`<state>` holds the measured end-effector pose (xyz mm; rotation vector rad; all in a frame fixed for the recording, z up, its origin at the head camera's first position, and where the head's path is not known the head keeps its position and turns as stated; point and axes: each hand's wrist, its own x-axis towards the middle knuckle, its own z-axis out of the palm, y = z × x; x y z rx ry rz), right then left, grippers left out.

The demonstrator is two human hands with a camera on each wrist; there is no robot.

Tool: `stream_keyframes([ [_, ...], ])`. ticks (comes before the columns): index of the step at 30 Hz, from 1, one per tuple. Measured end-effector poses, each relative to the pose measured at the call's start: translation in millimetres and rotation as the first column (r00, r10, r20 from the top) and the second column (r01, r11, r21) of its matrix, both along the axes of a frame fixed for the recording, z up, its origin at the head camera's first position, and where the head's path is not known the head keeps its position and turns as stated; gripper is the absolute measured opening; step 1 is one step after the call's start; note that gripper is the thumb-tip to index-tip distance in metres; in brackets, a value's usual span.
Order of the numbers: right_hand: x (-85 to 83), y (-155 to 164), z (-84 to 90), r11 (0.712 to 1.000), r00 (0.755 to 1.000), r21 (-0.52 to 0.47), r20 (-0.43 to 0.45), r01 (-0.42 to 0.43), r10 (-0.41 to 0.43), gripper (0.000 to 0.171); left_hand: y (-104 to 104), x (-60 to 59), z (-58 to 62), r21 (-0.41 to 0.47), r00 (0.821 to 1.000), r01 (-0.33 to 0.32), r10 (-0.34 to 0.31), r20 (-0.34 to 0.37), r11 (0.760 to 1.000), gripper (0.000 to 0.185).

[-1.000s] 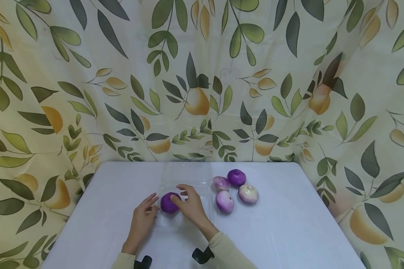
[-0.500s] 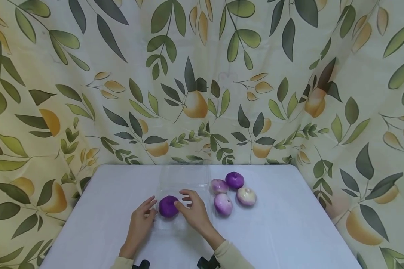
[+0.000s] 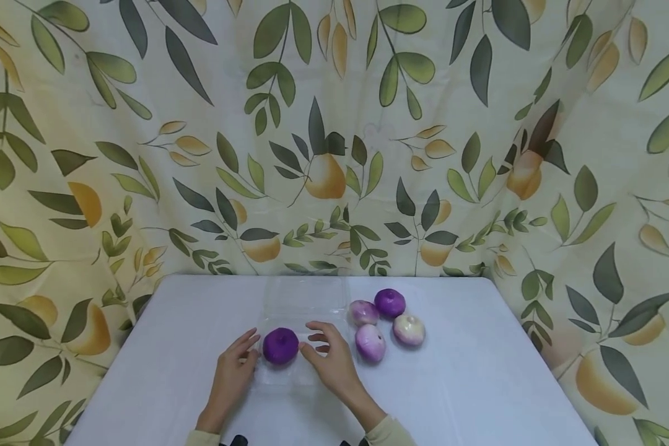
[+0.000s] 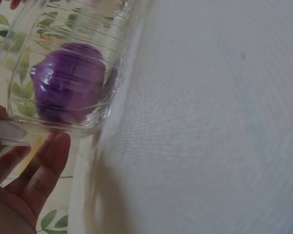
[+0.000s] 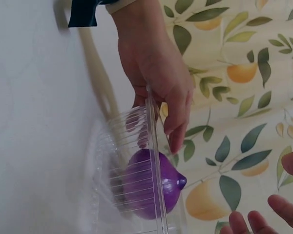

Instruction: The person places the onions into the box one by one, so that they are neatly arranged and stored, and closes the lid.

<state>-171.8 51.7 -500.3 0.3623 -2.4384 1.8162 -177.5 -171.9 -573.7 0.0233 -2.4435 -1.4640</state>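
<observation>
Onion (image 3: 280, 345) sits by the left edge of a clear container (image 3: 310, 370) on the table (image 3: 451, 384). We see the left hand (image 3: 233, 371) at that edge, fingers loosely extended; the right hand (image 3: 332, 362), fingers wide, hovers just beside the onion. Four others (image 3: 370, 344) lie past the container's right edge.

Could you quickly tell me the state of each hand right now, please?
Left hand: open, touching the left side of the clear container.
Right hand: open, holding nothing, beside the purple onion.
</observation>
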Motion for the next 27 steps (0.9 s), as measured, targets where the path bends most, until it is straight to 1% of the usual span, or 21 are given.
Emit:
stream_keyframes([
  [3,6.3,1.4,14.0,1.000,1.000,-0.021,0.010,-0.001,0.001,0.039,0.1,-0.7,0.7,-0.002,0.999,0.010,-0.010,-0.031,1.000,0.033],
  [5,11.7,2.8,25.6,0.999,1.000,-0.035,0.023,-0.010,0.011,0.039,-0.3,-0.7,1.9,-0.003,0.999,0.010,-0.010,-0.038,1.000,0.033],
  [8,20.7,6.2,40.4,0.999,0.999,-0.036,0.036,-0.013,0.014,0.037,-0.6,0.3,3.3,-0.004,1.000,0.011,-0.011,-0.025,1.000,0.032],
  [11,26.5,10.1,46.0,0.999,0.999,-0.038,0.039,0.009,-0.007,0.035,-0.6,2.3,4.2,-0.005,1.000,0.020,-0.020,-0.009,1.000,0.033],
  [15,25.1,16.6,39.7,0.998,0.999,-0.060,0.030,0.037,-0.035,0.034,-0.1,3.3,4.0,-0.002,1.000,0.024,-0.024,0.003,1.000,0.033],
  [22,11.6,32.7,6.8,0.995,0.997,-0.078,0.032,0.068,-0.066,0.038,0.2,3.2,0.3,-0.011,1.000,0.013,-0.013,0.003,1.000,0.033],
  [27,7.1,43.5,-1.6,0.991,0.999,-0.127,0.007,0.049,-0.049,0.040,0.4,2.6,1.0,-0.011,1.000,0.017,-0.017,-0.017,1.000,0.033],
])
